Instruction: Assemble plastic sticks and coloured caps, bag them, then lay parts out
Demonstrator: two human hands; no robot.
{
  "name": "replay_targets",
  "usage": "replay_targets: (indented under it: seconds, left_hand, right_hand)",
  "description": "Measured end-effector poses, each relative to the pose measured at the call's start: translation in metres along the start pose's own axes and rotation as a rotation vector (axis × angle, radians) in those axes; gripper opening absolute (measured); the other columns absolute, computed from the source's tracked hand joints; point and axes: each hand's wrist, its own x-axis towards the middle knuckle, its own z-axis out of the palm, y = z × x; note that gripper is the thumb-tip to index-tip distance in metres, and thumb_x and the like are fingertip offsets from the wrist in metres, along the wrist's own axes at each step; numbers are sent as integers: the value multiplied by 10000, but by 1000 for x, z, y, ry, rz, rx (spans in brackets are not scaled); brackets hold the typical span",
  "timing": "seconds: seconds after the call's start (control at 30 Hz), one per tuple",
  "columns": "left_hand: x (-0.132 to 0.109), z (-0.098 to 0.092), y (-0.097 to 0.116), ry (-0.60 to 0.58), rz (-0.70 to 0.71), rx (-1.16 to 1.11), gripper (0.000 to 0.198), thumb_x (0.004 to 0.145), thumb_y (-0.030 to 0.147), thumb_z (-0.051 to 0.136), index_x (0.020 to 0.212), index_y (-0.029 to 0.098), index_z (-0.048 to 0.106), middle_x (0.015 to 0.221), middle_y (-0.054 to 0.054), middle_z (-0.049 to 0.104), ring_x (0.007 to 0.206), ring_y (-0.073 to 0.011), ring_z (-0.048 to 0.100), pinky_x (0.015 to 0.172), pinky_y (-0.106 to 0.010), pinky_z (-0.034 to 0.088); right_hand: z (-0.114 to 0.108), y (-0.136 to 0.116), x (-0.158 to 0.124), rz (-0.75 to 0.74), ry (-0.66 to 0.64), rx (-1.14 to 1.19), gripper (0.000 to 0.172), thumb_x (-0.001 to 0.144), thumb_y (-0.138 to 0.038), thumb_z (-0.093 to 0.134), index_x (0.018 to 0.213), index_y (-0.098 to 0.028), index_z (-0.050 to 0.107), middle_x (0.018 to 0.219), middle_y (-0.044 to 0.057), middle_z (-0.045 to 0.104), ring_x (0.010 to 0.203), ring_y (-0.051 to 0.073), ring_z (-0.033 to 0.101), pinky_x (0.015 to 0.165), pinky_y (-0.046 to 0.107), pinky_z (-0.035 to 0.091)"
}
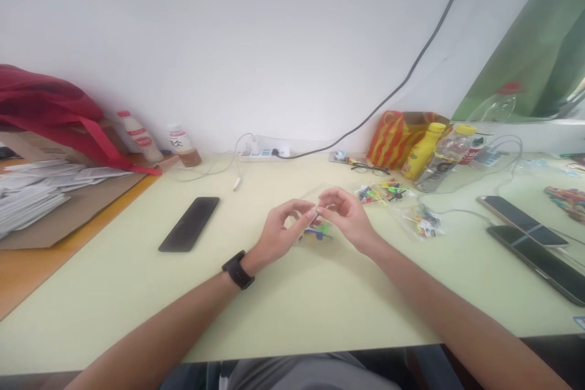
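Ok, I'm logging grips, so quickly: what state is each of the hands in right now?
Left hand: closed, pinching a clear bag of colorful pieces.
Right hand: closed, pinching the same bag beside the left.

What seems to be a large letter G stands on the label of the yellow-capped clear bottle (442, 164), while the dark characters on the brown drink bottle (184, 146) and the lettering on the red-capped white bottle (140, 137) are too blurred to read.
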Motion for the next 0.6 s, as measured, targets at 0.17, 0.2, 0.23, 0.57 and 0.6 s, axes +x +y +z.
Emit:
replay_targets:
  seconds: [0.17,0.2,0.23,0.57,0.6]
  left_hand:
    - [-4,4,-2,72,8,25,193,964,380,713,1023,239,831,957,-39,811,867,-207,720,794,-316,537]
    - [-4,4,-2,78,-2,20,194,961,380,717,1021,239,835,951,-38,813,867,-208,724,795,-314,538]
    - [-5,4,-1,87,-16,12,199,959,383,718,1019,235,837,945,-39,815,869,-210,729,801,-312,542]
    - [-1,-5,-4,191,-93,19,279,923,445,741,893,184,832,831,-60,799,776,-204,711,718,-294,551]
    - [1,-7,-6,204,-98,10,290,918,452,744,869,178,825,817,-60,791,747,-193,696,686,-284,544]
  right_hand:
    - [9,-2,-3,-43,23,-8,216,827,-260,699,992,-246,562,786,-30,578,747,172,591,701,316,528]
    - [10,-3,-4,-59,34,-31,199,825,-232,680,976,-243,552,786,-32,566,743,167,578,700,310,514]
    - [11,-4,-4,-77,46,-57,175,827,-211,662,954,-238,544,790,-32,557,741,162,568,707,306,500]
    - [-3,2,-1,-51,37,-126,114,784,-123,539,835,-225,539,712,-41,526,672,147,547,658,286,439]
    - [-6,3,1,-43,24,-114,126,780,-119,536,847,-223,559,703,-41,541,677,150,559,675,291,451]
